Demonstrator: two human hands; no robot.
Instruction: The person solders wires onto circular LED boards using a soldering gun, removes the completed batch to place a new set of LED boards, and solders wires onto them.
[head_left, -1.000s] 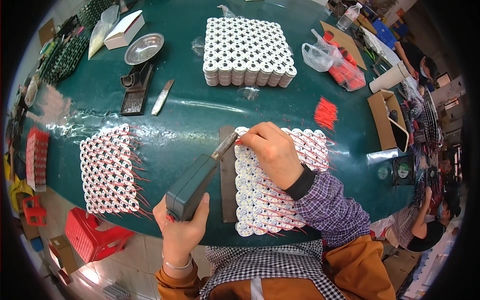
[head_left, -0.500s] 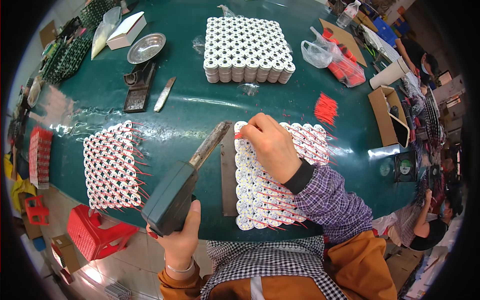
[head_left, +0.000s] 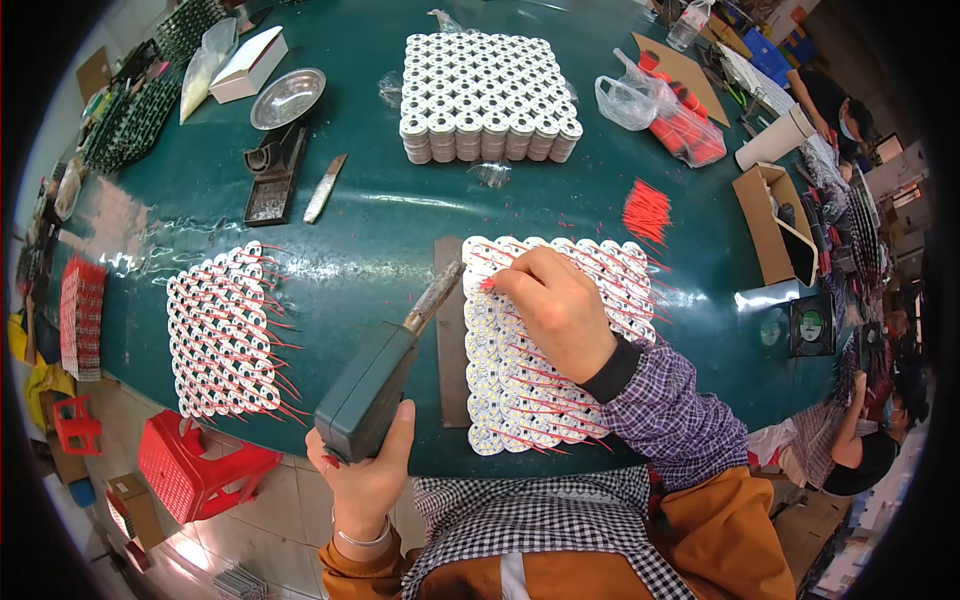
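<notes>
On the green table, left grip wraps a soldering gun; right grip pinches red wires over white discs.

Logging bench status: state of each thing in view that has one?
Left hand: closed around the soldering tool.
Soldering tool: held, tip angled up and right.
Right hand: fingertips pinched at a red bit.
Right panel: flat, red wires across part of it.
Left panel: flat, red wires trailing past its right edge.
Disc stack: piled in layers.
Loose red wires: heaped.
Cardboard box: open.
Red stool: upright.
</notes>
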